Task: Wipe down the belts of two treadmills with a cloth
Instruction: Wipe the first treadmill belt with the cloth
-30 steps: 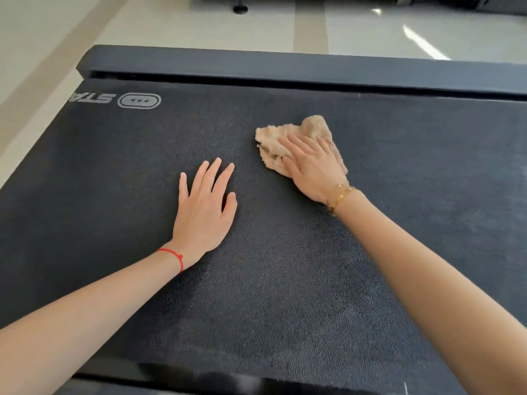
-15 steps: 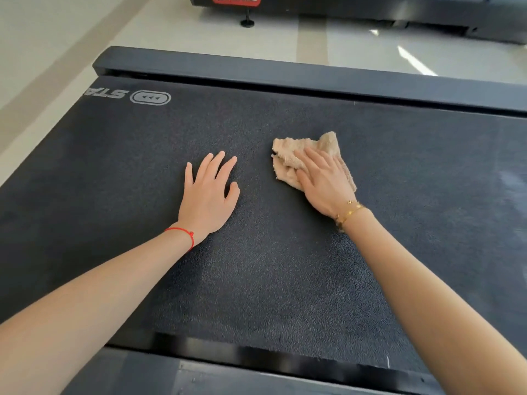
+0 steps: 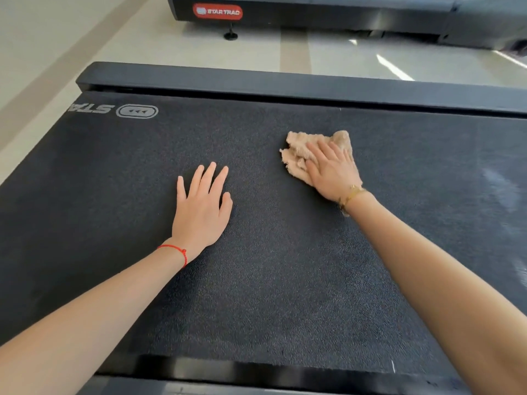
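Note:
A dark textured treadmill belt (image 3: 271,280) fills most of the view. A crumpled beige cloth (image 3: 296,155) lies on the belt right of centre. My right hand (image 3: 332,171) presses flat on the cloth, covering its near right part. My left hand (image 3: 201,209) rests palm down on the bare belt left of the cloth, fingers spread, holding nothing. A second treadmill (image 3: 313,12) with a red STAR TRAC badge stands across the floor at the top.
A dark side rail (image 3: 285,81) runs along the belt's far edge and another rail (image 3: 228,380) along the near edge. White printed logo (image 3: 137,111) marks the belt's far left. Pale tiled floor (image 3: 85,32) lies beyond.
The view has tilted up, showing more of the second treadmill. My right hand and the cloth have slid slightly right on the belt. My left hand stays flat in place.

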